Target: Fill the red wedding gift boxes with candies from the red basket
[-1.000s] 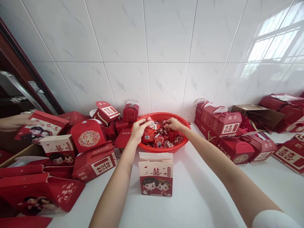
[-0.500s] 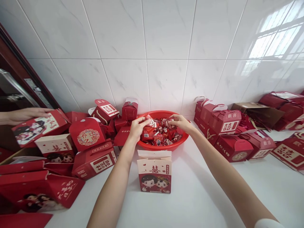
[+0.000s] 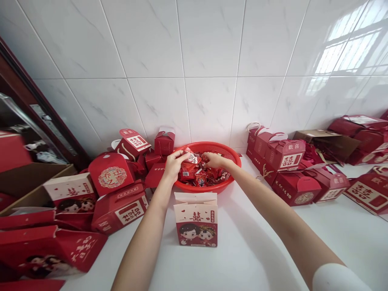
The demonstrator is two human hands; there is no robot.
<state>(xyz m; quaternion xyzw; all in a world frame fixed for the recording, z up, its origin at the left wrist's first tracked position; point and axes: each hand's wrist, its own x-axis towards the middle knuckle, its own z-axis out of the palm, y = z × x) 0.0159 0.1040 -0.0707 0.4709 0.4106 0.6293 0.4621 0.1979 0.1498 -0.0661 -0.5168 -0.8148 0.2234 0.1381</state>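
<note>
Red basket (image 3: 198,188): holds wrapped sweets (image 3: 201,179). Left hand (image 3: 173,165), at its left rim: fingers pinching packet (image 3: 192,158). Right hand (image 3: 217,161), inside it: fingertips among sweets, grip unclear. Carton (image 3: 196,226): upright, in front. Apparent step: picking; lifting calls for firm pinch.

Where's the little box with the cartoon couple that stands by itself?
In the head view, the cartoon-couple box stands on the white table, just in front of the red basket.
</note>
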